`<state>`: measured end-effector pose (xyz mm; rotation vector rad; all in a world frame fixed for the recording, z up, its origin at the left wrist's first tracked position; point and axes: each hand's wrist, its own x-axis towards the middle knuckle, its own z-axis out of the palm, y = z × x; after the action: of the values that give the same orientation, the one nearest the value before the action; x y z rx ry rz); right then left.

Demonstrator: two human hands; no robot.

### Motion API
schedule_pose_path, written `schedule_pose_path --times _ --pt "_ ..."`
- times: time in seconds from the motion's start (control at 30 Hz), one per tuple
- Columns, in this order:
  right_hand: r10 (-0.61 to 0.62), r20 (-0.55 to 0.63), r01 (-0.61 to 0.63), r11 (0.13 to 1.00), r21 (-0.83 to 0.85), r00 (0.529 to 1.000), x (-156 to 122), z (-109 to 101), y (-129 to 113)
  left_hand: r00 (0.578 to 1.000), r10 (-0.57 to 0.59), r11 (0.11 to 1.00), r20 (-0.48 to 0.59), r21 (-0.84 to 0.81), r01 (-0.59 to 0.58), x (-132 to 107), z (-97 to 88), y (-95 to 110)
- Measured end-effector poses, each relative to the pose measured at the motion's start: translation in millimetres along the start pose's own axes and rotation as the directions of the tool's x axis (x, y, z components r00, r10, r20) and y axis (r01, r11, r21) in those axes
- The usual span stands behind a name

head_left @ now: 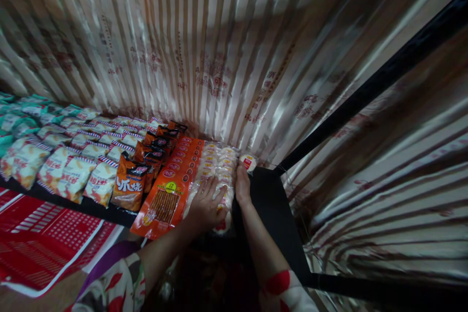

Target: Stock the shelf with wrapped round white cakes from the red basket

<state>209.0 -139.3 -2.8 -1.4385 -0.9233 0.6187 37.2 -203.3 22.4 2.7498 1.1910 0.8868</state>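
Left hand [206, 205] spread, unclenched, over white packets [225, 162] just right of orange flat pack [188, 161] | right hand [243, 186] farther right of flat pack, fingertips at round packet [248, 162], grip: can't tell | orange-black bags [127, 184] left of flat pack

Your two bare hands reach far, side by side with a narrow gap between them.
Your bare left hand [207, 206] lies palm down with fingers spread, its forearm [166, 247] slanting from near left toward far right; your bare right hand [243, 186] stands more on edge, its forearm [262, 240] running far and slightly left, its fingers too indistinct to show any grip. Pale fabric sleeves with red patches, left [119, 285] and right [285, 287], leave both wrists uncovered.
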Motion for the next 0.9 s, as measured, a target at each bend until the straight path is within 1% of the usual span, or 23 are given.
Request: schedule_pose_path --times 0.07,0.13,0.3,0.43,0.53,0.7,0.83,0.9 --pt "0.005 -0.05 -0.005 1.0 -0.006 0.999 -10.5 -5.0 -6.6 1.0 -0.005 1.0 0.013 0.008 0.005 -0.5 -0.1 -0.6" --pt "-0.005 -0.074 0.003 1.0 -0.018 0.997 -24.5 -11.8 -13.9 0.999 -0.007 1.0 0.033 0.013 0.006 -1.1 0.4 -1.3" --pt "0.022 -0.089 -0.028 0.998 -0.058 0.996 -67.3 -31.0 -28.7 0.999 0.002 1.0 0.054 0.016 -0.003 -2.1 4.1 -2.6" --pt "0.044 -0.088 -0.053 0.993 -0.102 0.995 -97.8 -40.2 -34.4 0.997 -0.013 1.0 0.075 0.019 0.011 -1.5 3.9 -2.8" --pt "0.05 -0.077 -0.06 0.99 -0.124 0.996 -116.5 -42.5 -37.4 0.993 -0.031 0.999 0.115 0.016 0.03 -1.6 -1.5 -1.2" --pt "0.021 -0.085 -0.033 0.988 -0.148 0.996 -141.4 -41.1 -36.4 0.986 -0.019 1.0 0.169 0.012 0.017 -6.4 -14.9 7.9" --pt "0.054 -0.059 -0.062 0.987 -0.149 0.997 -155.7 -38.2 -32.0 0.985 -0.041 0.999 0.166 0.024 0.038 -18.1 -21.1 17.2" --pt "0.051 -0.064 -0.059 0.988 -0.144 0.997 -160.7 -36.7 -30.3 0.983 -0.057 0.998 0.172 0.025 0.053 -26.4 -22.0 20.3"
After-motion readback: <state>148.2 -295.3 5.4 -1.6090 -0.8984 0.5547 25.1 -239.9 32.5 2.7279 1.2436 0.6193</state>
